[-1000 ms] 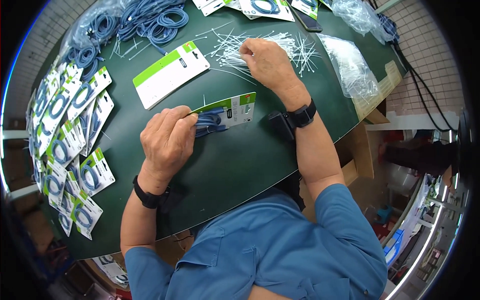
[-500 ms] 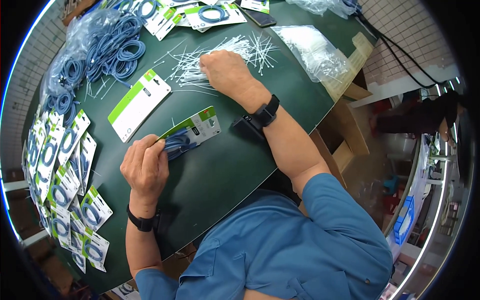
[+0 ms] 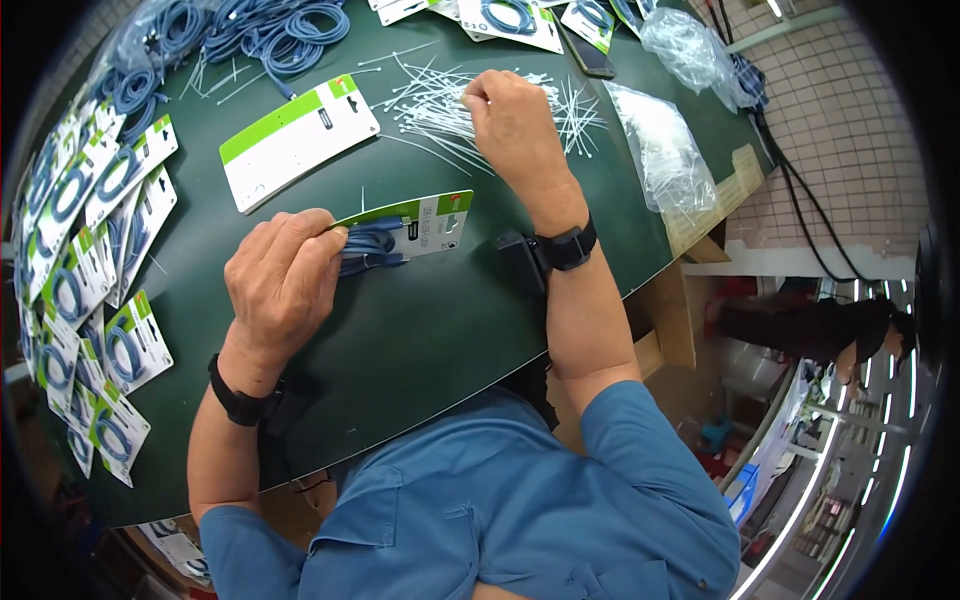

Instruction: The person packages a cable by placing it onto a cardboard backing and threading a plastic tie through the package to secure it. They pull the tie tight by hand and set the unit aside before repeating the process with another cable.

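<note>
My left hand [image 3: 285,280] is closed on a green-and-white packaging card [image 3: 435,225] and a coiled blue cable [image 3: 370,245] lying against it, tilted above the table. A thin white tie end [image 3: 363,197] sticks up behind the card's upper edge. My right hand [image 3: 520,125] hovers at a loose heap of white cable ties [image 3: 430,105], thumb and fingers pinched together. Whether a tie is between those fingertips, I cannot make out. Beyond my left hand, a flat card without a cable [image 3: 295,145] lies on the green table [image 3: 420,320].
Carded cables [image 3: 125,350] overlap along the left side. Loose coiled blue cables [image 3: 275,40] are heaped at the far left. More carded cables [image 3: 510,22], a phone [image 3: 590,55] and a clear bag of ties [image 3: 665,150] lie at the far side. Someone in dark clothing [image 3: 800,325] is off to the right.
The whole view has shifted. My right hand stays at the cable-tie heap, its pinched fingertips now more visible. My left hand keeps its hold on the card and cable.
</note>
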The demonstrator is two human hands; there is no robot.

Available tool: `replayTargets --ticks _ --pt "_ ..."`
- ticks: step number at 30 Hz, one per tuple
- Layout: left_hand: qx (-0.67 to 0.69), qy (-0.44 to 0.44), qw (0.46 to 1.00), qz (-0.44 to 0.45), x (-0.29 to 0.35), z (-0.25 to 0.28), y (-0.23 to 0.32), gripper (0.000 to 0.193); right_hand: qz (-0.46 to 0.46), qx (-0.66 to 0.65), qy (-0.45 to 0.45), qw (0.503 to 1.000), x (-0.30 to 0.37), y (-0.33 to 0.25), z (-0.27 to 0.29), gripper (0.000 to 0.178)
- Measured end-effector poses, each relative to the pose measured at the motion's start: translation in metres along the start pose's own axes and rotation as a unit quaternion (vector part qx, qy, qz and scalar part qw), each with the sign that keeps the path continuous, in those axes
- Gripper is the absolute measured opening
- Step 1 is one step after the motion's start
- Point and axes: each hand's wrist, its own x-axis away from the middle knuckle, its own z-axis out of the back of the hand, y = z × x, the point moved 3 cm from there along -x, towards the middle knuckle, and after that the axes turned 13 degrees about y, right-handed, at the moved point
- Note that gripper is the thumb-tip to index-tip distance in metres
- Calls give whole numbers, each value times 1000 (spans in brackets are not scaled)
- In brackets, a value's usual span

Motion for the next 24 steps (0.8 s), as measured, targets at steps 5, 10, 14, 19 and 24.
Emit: replayTargets --ticks 5,10,14,19,24 --pt "1 11 1000 -18 0 2 0 19 -65 -124 44 989 -11 -33 25 14" --pt "7 5 999 -38 1 1 5 16 -244 -315 -35 916 -7 -42 26 16" --pt "15 -5 998 -53 3 -3 10 14 -374 -443 -150 801 3 -42 12 15" --pt "21 -4 998 -56 6 -4 5 15 -409 -487 -232 736 19 -52 -7 17" --pt "29 3 998 -52 6 -5 2 17 -429 -515 -222 707 28 -49 -25 19"
